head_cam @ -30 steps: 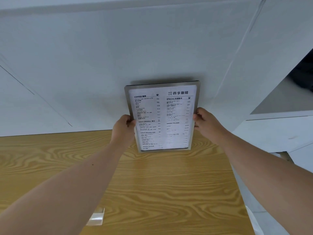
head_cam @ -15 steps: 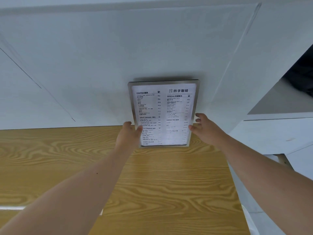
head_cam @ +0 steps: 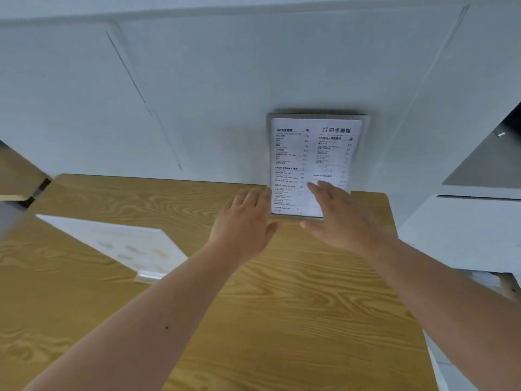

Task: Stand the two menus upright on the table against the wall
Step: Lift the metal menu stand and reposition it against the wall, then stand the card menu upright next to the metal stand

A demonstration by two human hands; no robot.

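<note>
A framed menu [head_cam: 314, 153] with black print stands upright on the wooden table [head_cam: 296, 306], leaning against the white wall [head_cam: 225, 94] at the far right. My left hand [head_cam: 244, 221] hovers open just left of its lower edge, fingers spread, not gripping it. In front of its lower right part my right hand [head_cam: 341, 218] is open too. A second menu [head_cam: 118, 244] in a clear acrylic stand lies flat on the table at the left, pale and blurred.
The table's right edge drops off beside a white cabinet [head_cam: 465, 235]. Another wooden surface [head_cam: 14, 176] shows at the far left edge.
Both hands have let go of the framed menu and drawn back, fingers spread. The view has swung left and down, bringing the second menu into sight.
</note>
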